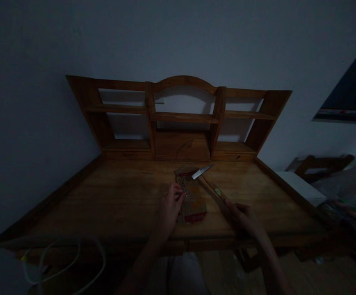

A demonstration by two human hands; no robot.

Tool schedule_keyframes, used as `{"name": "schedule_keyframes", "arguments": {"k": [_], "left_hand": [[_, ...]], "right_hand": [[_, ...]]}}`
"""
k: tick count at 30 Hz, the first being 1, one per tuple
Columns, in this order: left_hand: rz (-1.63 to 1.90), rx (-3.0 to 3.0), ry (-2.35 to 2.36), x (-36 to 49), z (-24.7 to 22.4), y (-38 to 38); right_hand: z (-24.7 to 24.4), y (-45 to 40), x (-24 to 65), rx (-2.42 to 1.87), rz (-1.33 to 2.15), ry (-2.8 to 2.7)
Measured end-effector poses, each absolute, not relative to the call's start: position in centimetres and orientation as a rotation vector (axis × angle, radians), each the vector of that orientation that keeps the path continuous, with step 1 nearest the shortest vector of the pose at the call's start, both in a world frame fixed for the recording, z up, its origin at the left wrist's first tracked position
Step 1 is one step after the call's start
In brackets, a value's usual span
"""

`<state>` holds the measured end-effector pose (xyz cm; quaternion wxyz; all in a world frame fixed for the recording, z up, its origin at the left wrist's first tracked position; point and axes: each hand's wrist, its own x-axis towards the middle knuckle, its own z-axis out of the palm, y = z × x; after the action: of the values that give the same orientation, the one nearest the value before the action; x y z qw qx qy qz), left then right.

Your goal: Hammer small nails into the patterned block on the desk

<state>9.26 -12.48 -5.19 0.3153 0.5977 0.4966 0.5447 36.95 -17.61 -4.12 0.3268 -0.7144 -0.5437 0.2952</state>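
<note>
My right hand (245, 216) is wrapped round the end of a hammer's wooden handle. The hammer (211, 185) slants up and to the left, its grey metal head over the far right corner of a flattened brown cardboard piece (195, 200). Red bands and yellowish print show on the cardboard, which lies on the wooden desk (128, 192). Over the cardboard's left side, my left hand (170, 205) has its thumb and fingertips pinched together. Something tiny may be between them, but the dim light hides what it is.
At the desk's back stands a wooden shelf unit (182, 117) with drawers, against the wall. Raised side boards edge the desk. A pale cable (102, 254) loops at the lower left. To the right are a white surface (301, 184), a wooden chair back (324, 162) and plastic-wrapped items (347, 213).
</note>
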Motion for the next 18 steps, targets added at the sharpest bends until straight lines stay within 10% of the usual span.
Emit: {"name": "schedule_keyframes", "arguments": {"k": [18], "left_hand": [[1.380, 1.642, 1.385, 9.11, -4.44, -12.97]], "right_hand": [[-3.31, -17.82, 36.54, -1.890, 0.831, -1.413]]}}
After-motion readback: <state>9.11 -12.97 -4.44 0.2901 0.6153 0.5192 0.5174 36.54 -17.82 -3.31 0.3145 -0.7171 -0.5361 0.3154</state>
